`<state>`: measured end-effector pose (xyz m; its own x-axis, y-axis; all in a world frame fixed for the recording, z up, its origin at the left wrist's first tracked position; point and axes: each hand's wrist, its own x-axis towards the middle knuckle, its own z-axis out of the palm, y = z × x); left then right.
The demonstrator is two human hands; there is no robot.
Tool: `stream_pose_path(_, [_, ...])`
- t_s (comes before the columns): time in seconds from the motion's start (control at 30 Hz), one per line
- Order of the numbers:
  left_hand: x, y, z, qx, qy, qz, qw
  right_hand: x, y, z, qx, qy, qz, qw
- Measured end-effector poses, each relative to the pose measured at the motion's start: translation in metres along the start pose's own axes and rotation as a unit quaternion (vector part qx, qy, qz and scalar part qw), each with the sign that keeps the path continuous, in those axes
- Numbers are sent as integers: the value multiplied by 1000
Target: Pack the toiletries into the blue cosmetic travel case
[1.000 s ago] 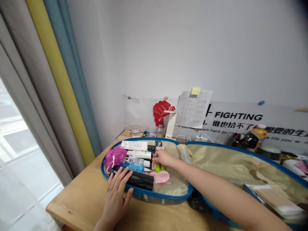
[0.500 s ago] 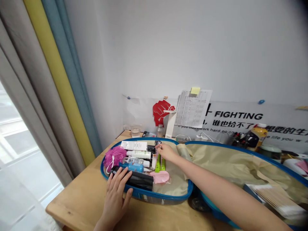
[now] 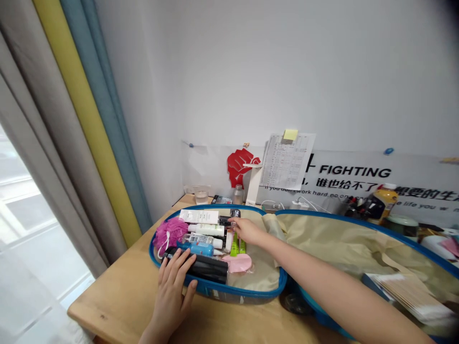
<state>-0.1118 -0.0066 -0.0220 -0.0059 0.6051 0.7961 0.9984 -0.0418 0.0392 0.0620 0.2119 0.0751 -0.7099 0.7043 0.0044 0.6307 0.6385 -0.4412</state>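
Note:
An open blue-rimmed suitcase (image 3: 265, 296) lies on the wooden desk, its left half holding toiletries. My left hand (image 3: 175, 279) lies with fingers stretched over a black cylinder (image 3: 211, 270) at the near edge, thumb near the rim. At the far side, the fingers of my right hand (image 3: 247, 229) are pinched together by a black tube (image 3: 224, 220) and the green packets (image 3: 238, 244); whatever is between them is too small to name. Around these lie a white box (image 3: 199, 216), a white tube (image 3: 206, 230), a blue bottle (image 3: 199, 248), a magenta bath puff (image 3: 172, 233) and a pink oval item (image 3: 239, 263).
In the suitcase's right half is a pack of cotton swabs (image 3: 409, 291). Behind stand a small glass bottle (image 3: 237, 194), a white stand (image 3: 254, 184), a yellow bottle (image 3: 385, 203) and cables (image 3: 311, 203). Curtains (image 3: 107, 119) hang on the left.
My right hand has shifted slightly left and down among the small items. The left hand stays on the black cylinder.

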Motion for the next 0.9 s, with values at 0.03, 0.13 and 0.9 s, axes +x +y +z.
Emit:
stream_pose_path(0.03, [0, 0, 0, 1, -1, 0, 1000, -1, -1, -1, -9, -8, -1, 1000])
stream_pose_path(0.13, [0, 0, 0, -1, -1, -1, 1000, -3, -2, -4, -46, -30, -11, 998])
stream_pose_path(0.9, [0, 0, 0, 5, -2, 5, 1000, -5, -12, 12, -170, -118, -48, 977])
